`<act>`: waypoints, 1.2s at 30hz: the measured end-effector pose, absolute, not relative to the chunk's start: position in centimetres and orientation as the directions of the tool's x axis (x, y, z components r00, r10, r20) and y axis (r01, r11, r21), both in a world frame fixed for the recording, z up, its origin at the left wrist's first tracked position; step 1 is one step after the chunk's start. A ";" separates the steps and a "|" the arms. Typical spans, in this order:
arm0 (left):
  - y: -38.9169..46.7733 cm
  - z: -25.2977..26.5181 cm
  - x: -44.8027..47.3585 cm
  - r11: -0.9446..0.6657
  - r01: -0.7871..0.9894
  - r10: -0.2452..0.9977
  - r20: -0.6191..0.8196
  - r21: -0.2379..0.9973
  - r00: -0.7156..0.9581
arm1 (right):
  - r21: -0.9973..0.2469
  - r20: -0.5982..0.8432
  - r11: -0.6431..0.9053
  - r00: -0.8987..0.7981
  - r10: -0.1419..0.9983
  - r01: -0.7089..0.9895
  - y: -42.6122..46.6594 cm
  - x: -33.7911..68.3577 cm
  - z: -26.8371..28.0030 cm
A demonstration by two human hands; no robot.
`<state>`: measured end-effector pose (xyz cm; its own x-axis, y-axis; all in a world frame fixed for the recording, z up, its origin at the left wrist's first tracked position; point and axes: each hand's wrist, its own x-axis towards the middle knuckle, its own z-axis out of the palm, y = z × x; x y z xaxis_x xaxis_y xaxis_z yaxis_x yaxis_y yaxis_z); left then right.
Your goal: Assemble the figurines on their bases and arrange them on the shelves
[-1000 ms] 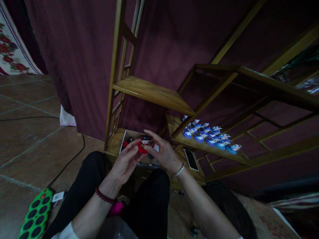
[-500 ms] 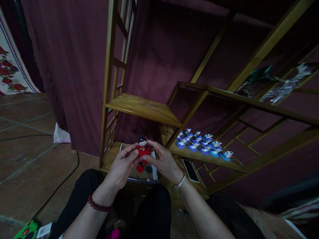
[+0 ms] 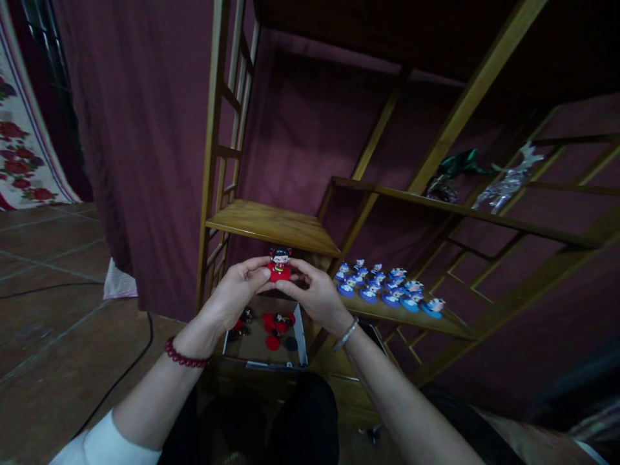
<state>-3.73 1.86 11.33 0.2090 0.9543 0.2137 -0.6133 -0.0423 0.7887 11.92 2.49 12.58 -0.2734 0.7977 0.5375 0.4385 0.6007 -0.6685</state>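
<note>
Between my two hands is a small red figurine (image 3: 279,266) with black hair in two buns, held upright and facing me. My left hand (image 3: 237,289) pinches it from the left with thumb and fingers. On the other side, my right hand (image 3: 317,296) grips it the same way. Below them stands a shallow open box (image 3: 301,336) with white walls. Several red and black pieces (image 3: 277,321) lie inside it, too small to make out in detail. A wooden shelf board (image 3: 271,219) is just above and behind the figurine.
Rows of blue and purple figurines (image 3: 387,287) stand on a lower wooden shelf (image 3: 455,328) to the right. Higher up sits a shiny silver deer ornament (image 3: 511,177). A dark flat device (image 3: 375,336) lies partly behind my right wrist. A black cable (image 3: 145,349) crosses the tiled floor.
Both hands have lifted the figurine up and away from the box, towards the shelf board. More of the box and its contents now shows. The camera view has shifted slightly.
</note>
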 end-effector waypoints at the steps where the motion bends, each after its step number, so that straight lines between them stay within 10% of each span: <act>1: 2.1 11.9 -3.8 -0.058 -0.601 0.956 0.218 0.797 0.196 | -0.672 0.540 0.602 -0.271 0.797 0.431 2.6 11.7 13.1; 18: 6.9 18.1 -6.8 -0.425 -0.275 0.900 0.435 0.862 -0.025 | -0.606 0.588 0.622 -0.247 0.770 0.496 8.4 8.1 19.5; 28: 9.0 17.8 -9.9 -0.607 0.198 0.780 0.625 0.770 -0.038 | -0.793 0.426 0.468 -0.194 0.884 0.391 13.5 5.6 20.5; 36: 9.3 16.2 -10.4 -0.714 0.164 0.696 0.715 0.680 0.065 | -0.829 0.371 0.383 -0.113 0.922 0.408 18.4 4.6 20.6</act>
<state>-10.41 9.33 16.17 0.0651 0.6960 0.7151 0.1641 -0.7143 0.6803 4.56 18.41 20.65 -0.1128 0.9219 0.3707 0.4081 0.3832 -0.8286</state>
